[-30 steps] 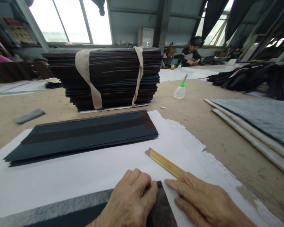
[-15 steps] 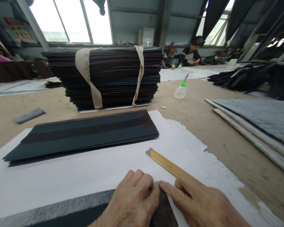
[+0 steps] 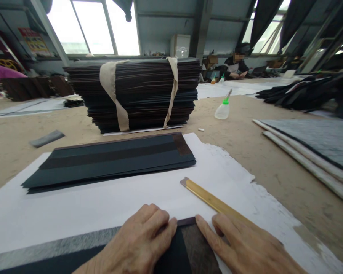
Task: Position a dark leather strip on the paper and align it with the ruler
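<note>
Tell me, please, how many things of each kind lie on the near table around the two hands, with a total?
Hands: 2, left hand and right hand, both pressing the dark sheet
Dark sheet: 1
Ruler: 1
Loose stack: 1
Tied bundle: 1
Glue bottle: 1
White paper: 1
Total: 8

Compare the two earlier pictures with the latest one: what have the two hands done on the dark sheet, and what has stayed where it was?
The left hand has slid left along the dark sheet, and the right hand has drawn slightly right, so the sheet's brown end now shows between them. Both hands press flat; nothing was picked up or released. The brass ruler, loose dark stack, tied bundle and glue bottle have not moved.
</note>
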The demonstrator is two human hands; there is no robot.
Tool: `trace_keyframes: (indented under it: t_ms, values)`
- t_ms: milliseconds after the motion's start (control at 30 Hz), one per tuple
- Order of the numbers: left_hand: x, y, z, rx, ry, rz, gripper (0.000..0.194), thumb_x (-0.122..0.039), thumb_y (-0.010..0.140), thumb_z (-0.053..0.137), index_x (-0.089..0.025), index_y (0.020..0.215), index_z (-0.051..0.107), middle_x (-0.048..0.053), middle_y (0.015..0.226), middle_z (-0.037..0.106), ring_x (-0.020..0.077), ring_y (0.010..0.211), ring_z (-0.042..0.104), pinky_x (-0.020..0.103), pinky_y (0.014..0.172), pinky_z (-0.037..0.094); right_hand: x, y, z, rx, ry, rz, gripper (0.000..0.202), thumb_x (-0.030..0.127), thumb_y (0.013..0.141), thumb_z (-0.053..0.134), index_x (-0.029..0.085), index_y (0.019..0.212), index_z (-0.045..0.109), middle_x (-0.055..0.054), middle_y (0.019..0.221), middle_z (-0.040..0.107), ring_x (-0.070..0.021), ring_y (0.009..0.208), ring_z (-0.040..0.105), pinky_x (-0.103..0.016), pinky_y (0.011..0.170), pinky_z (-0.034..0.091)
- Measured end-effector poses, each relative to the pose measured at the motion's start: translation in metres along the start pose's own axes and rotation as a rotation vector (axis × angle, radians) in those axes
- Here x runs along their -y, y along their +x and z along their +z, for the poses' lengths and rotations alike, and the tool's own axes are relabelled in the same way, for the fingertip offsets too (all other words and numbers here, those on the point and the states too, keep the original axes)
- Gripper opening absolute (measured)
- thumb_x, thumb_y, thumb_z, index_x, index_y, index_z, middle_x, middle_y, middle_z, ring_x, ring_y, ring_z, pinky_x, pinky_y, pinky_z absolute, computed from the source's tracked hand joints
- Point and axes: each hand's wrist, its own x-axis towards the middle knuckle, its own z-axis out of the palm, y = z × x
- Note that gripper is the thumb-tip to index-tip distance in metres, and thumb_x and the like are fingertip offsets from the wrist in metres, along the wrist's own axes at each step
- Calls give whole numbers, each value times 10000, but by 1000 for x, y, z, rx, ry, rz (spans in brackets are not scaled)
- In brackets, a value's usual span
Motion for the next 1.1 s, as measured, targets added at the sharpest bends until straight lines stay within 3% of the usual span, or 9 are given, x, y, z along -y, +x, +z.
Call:
trace_keyframes:
  t_ms: [133,267,500,633,733,967,1100]
  values:
    - [-4,5,-3,40,34,-10,424,-154,973,150,-63,1141,528,112,865,575,209,733,477,335,631,460,2,-1,1,-4,-32,-36,524,29,933,108,123,988,621,-68,953,649,-181,846,620,-299,671,514]
    - [-4,6,-2,39,46,-10,441,-168,975,134,-68,1137,532,105,855,572,209,723,464,330,614,451,1,0,-1,18,-9,-116,455,3,884,220,127,993,643,-66,1063,633,-180,1017,564,-310,818,510]
    - [-9,8,-7,70,46,-61,299,-90,930,292,-94,1071,555,85,856,570,201,733,474,317,652,450,3,8,-4,42,-13,-200,391,35,881,296,165,1020,638,-57,1032,651,-189,952,595,-344,828,518]
    - [-9,9,-6,97,39,-66,286,-96,929,294,-102,977,575,81,842,567,198,715,466,319,647,448,14,16,-1,12,-67,-98,404,15,887,258,150,974,628,-63,929,649,-194,839,603,-354,745,526]
    - [-8,8,-5,89,38,-55,287,-92,919,295,-99,1018,565,85,848,568,202,717,464,319,635,446,18,19,1,-9,-65,-64,411,9,881,242,136,948,627,-68,892,635,-191,798,591,-347,702,524]
    - [-6,6,-4,59,20,-53,290,-76,899,307,-115,1079,531,84,853,566,203,722,463,315,634,440,-8,1,-5,13,-25,-66,441,-11,843,215,132,931,623,-77,906,636,-189,808,594,-333,685,508]
    - [-3,6,6,17,16,-31,285,-86,892,309,-111,1086,516,87,838,556,207,704,457,321,614,426,-29,-15,-9,-20,-69,53,310,73,897,293,102,1000,584,-107,938,614,-225,848,584,-384,746,486]
